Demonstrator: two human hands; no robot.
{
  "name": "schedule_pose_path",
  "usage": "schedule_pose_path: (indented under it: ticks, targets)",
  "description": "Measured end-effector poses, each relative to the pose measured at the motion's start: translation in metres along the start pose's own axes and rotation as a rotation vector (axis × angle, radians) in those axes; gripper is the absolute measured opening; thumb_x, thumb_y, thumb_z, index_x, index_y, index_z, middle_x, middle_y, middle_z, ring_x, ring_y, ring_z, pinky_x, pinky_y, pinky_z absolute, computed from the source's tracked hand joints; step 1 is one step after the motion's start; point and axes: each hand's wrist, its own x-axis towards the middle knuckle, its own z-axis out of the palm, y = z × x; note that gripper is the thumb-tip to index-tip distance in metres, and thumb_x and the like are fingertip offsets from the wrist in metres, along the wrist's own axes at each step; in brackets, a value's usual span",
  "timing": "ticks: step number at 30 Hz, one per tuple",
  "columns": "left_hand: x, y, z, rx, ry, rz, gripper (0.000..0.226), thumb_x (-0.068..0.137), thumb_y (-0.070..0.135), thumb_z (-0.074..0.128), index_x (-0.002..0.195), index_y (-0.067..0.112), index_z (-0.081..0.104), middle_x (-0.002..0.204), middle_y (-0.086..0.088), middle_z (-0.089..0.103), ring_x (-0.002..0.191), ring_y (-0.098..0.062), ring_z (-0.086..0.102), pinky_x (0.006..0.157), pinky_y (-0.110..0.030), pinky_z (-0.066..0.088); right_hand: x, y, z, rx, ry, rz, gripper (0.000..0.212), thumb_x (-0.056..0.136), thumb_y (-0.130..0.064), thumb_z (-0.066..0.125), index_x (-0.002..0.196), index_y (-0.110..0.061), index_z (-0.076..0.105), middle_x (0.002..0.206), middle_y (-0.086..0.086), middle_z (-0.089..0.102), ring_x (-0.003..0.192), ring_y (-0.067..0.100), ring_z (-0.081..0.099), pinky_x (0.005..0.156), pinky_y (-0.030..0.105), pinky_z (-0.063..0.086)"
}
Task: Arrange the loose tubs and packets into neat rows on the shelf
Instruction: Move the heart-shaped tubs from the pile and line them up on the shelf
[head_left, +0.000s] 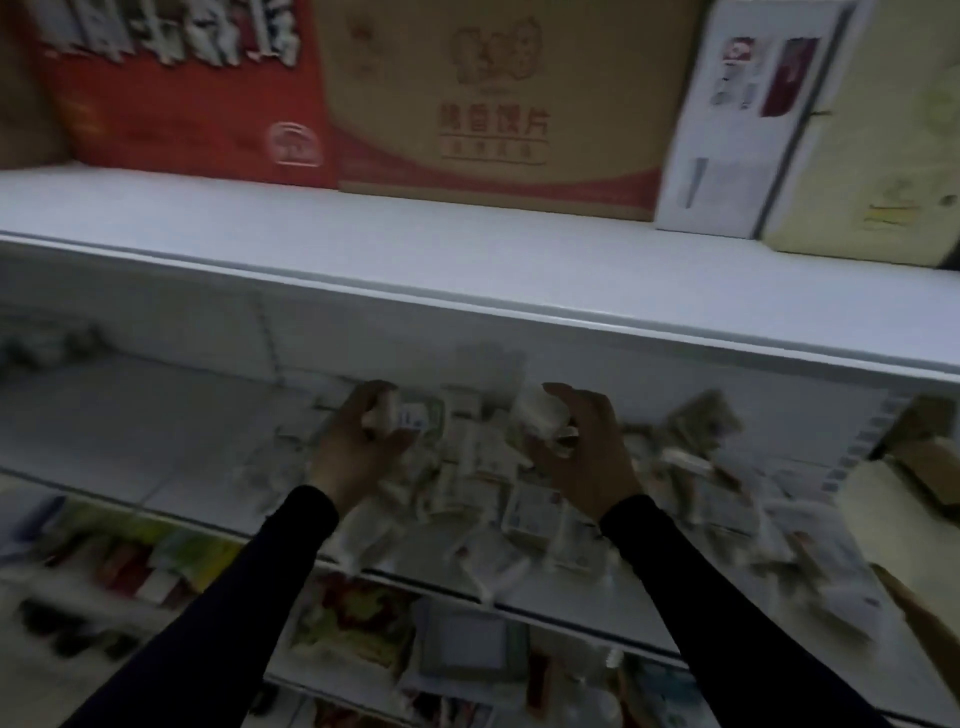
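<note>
A jumble of pale tubs and packets (488, 483) lies on the middle white shelf (156, 436), spread from the centre to the right end. My left hand (353, 447) is closed around a small white tub (387, 410) at the pile's left edge. My right hand (587, 452) grips another white tub (537, 413) above the middle of the pile. Both arms are in dark sleeves. The picture is blurred, so labels cannot be read.
The upper shelf (415, 260) carries a red carton (197, 93), a brown carton (493, 104) and a white box (737, 119). Below, a lower shelf holds colourful packets (156, 561). A cardboard box (930, 457) stands at the right end.
</note>
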Motion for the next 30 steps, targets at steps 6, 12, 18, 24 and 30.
schedule_pose_path:
  ticks: [6, 12, 18, 24, 30]
  targets:
    - [-0.023, -0.065, -0.130, 0.064, 0.135, -0.026, 0.055, 0.091, 0.024, 0.067, 0.139, 0.027, 0.041, 0.137, 0.008, 0.041, 0.122, -0.010, 0.041, 0.088, -0.024, 0.038, 0.013, -0.072, 0.104, 0.050, -0.131, -0.086, 0.053, 0.083, -0.022, 0.073, 0.129, -0.031, 0.048, 0.123, -0.001, 0.034, 0.105, 0.022, 0.052, 0.092, 0.038, 0.050]
    - [-0.048, -0.130, -0.277, 0.094, 0.253, -0.084, 0.048, 0.078, 0.050, 0.066, 0.120, 0.035, 0.048, 0.127, 0.004, 0.051, 0.116, -0.016, 0.051, 0.093, -0.042, 0.048, 0.019, -0.153, 0.226, 0.072, -0.182, -0.126, 0.033, 0.084, -0.024, 0.070, 0.111, -0.031, 0.053, 0.120, -0.003, 0.042, 0.104, 0.017, 0.054, 0.092, 0.038, 0.053]
    - [-0.053, -0.182, -0.383, 0.090, 0.284, -0.127, 0.045, 0.091, 0.040, 0.064, 0.132, 0.042, 0.046, 0.140, 0.004, 0.045, 0.124, -0.014, 0.048, 0.103, -0.045, 0.044, 0.023, -0.214, 0.335, 0.049, -0.215, -0.153, 0.047, 0.076, -0.031, 0.075, 0.118, -0.024, 0.057, 0.118, 0.009, 0.051, 0.107, 0.021, 0.055, 0.081, 0.038, 0.056]
    - [-0.030, -0.224, -0.440, 0.159, 0.332, -0.132, 0.049, 0.096, 0.026, 0.059, 0.142, 0.030, 0.042, 0.144, 0.006, 0.037, 0.121, -0.004, 0.039, 0.101, -0.027, 0.036, 0.034, -0.261, 0.414, 0.072, -0.241, -0.173, 0.051, 0.079, -0.021, 0.077, 0.124, -0.020, 0.053, 0.120, 0.006, 0.040, 0.107, 0.011, 0.044, 0.087, 0.029, 0.048]
    - [0.010, -0.268, -0.473, 0.248, 0.342, -0.178, 0.041, 0.096, 0.022, 0.058, 0.134, 0.028, 0.044, 0.138, -0.001, 0.042, 0.101, -0.006, 0.043, 0.087, -0.025, 0.037, 0.071, -0.265, 0.493, 0.086, -0.411, -0.085, 0.055, 0.083, -0.034, 0.074, 0.131, -0.022, 0.050, 0.125, 0.003, 0.035, 0.102, 0.015, 0.050, 0.090, 0.025, 0.047]
